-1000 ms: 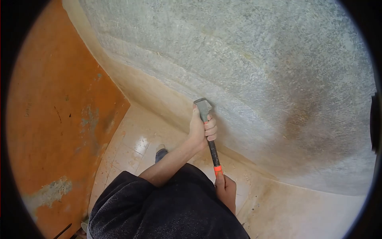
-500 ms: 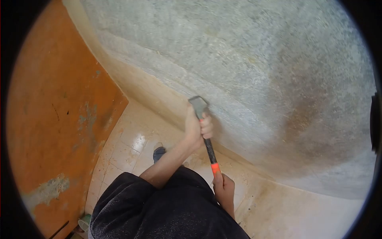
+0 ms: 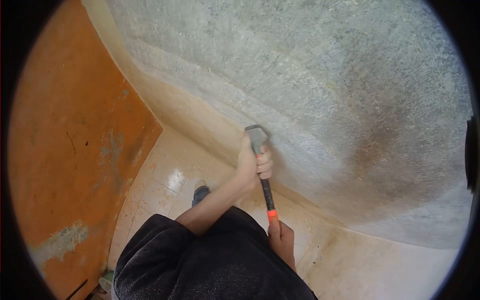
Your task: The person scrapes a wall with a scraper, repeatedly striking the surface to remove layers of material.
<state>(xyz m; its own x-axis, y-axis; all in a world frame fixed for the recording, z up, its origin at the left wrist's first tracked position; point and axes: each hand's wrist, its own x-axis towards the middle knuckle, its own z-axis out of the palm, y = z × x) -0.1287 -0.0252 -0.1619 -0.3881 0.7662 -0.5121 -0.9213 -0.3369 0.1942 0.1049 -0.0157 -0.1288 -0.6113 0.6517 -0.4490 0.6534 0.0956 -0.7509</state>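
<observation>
A long-handled scraper (image 3: 266, 192) lies across the middle of the view, its black handle marked with orange bands. Its wide grey head (image 3: 257, 136) is at the grey, scraped-looking wall (image 3: 310, 100), just above the cream lower strip. My left hand (image 3: 254, 162) wraps round the handle close under the head. Down at the orange end of the handle, my right hand (image 3: 281, 237) is closed round the grip, near my dark shirt. Both arms are bent in front of my body.
An orange wall (image 3: 70, 140) with patches of worn paint meets the grey wall in a corner at left. Flakes are scattered on the tiled floor (image 3: 155, 185). A shoe (image 3: 200, 185) shows below my left arm, and a greenish container (image 3: 106, 281) stands at lower left.
The scraper's head and my left hand have moved a little to the right and down along the wall. My right hand has stayed nearly in place on the handle end.
</observation>
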